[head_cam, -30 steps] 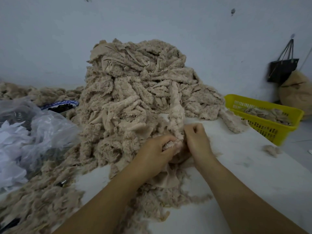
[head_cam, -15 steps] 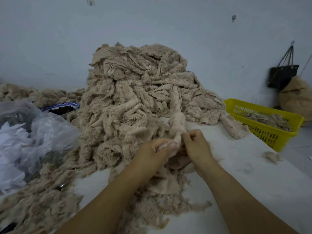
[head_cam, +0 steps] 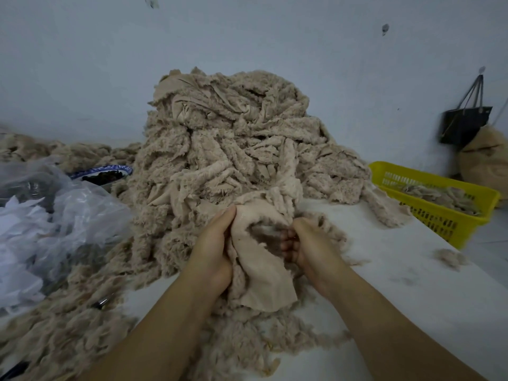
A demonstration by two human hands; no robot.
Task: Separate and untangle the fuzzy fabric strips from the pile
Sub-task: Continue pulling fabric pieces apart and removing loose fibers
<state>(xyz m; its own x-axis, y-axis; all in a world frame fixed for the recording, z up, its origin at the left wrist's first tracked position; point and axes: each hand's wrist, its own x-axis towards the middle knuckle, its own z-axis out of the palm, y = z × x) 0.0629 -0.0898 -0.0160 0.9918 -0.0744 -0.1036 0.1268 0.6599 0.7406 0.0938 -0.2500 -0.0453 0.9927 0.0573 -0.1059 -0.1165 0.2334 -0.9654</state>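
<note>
1. At the foot of the pile [head_cam: 233,149] on the desk [head_cam: 398,292], left hand [head_cam: 215,243] and right hand [head_cam: 305,248] grip one fabric strip [head_cam: 261,270].
2. Likely soft, light, clingy; best held by its smooth backing edge.

Level: dim and flat, with a cool blue-grey cast over the wall [head_cam: 330,64].
Source: soft, diffuse; no hard-edged shadows anywhere.
Shadows: darkest in the fold of the fabric strip [head_cam: 261,270] between the left hand [head_cam: 211,251] and right hand [head_cam: 305,248]; dark creases in the pile [head_cam: 220,138].
Glare: pale sheen on the plastic bag [head_cam: 82,210].
Blur: near corner of the yellow basket [head_cam: 439,221] smeared; pile centre fairly crisp.
Distortion: wide-angle; the table [head_cam: 384,298] edge bows, forearms stretch toward the lower frame edge.
</note>
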